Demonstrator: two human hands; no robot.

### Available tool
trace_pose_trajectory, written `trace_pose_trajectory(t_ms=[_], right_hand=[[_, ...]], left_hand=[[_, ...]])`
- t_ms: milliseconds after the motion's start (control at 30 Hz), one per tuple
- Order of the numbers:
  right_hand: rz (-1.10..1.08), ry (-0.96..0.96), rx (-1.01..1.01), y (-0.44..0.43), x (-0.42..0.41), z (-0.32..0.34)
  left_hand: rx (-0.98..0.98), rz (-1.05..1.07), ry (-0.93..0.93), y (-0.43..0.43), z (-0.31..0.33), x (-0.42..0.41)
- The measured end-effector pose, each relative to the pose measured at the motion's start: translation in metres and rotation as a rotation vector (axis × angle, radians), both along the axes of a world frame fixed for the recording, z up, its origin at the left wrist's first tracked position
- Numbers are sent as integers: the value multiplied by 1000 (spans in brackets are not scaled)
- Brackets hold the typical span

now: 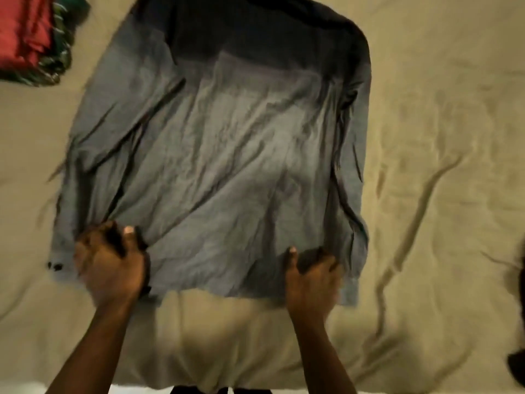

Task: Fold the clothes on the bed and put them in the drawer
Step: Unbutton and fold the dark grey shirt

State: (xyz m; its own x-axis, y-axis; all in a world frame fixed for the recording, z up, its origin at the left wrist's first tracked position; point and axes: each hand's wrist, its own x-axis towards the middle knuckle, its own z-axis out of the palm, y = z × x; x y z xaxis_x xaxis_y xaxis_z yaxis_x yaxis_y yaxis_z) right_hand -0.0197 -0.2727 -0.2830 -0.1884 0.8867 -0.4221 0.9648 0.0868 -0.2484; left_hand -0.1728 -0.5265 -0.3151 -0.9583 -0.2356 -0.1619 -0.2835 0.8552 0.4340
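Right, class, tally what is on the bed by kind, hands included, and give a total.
1 grey shirt, spread out
2 hands: left hand and right hand, gripping its hem
1 folded pile, red over green
1 dark item, cropped at right edge
Total: 5

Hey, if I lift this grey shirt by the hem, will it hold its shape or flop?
Probably flops: the grey shirt looks thin and full of creases, bunching where the left hand and right hand grip it. Likely light. Its sleeve may swing loose.
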Motion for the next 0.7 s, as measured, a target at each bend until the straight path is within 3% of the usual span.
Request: trace_pose_trajectory(t_ms=[100, 200, 333, 400, 467, 533, 567, 600, 700], right_hand=[[-141, 38, 37, 3, 5, -1], [-69, 232, -43, 17, 0, -10], [-470, 604, -8, 40, 11, -24], [-558, 599, 21, 44, 22, -24], [-504, 551, 41, 45, 36, -19], [-367, 546, 5, 37, 39, -14], [-288, 546, -16, 33, 37, -10], [-237, 556, -47, 28, 35, -8], [-285, 615, -99, 23, 34, -7]], left_hand=[[-51, 35, 77, -14, 7, 1], [-263, 53, 74, -7, 20, -13], [-350, 203, -100, -17, 27, -29], [-399, 230, -103, -30, 33, -34], [-467, -49, 5, -31, 31, -32], [-444, -543, 46, -28, 25, -30], [-398, -683, 61, -28, 21, -35], [-351, -666, 52, -30, 18, -40], [-265, -104, 26, -30, 11, -59]])
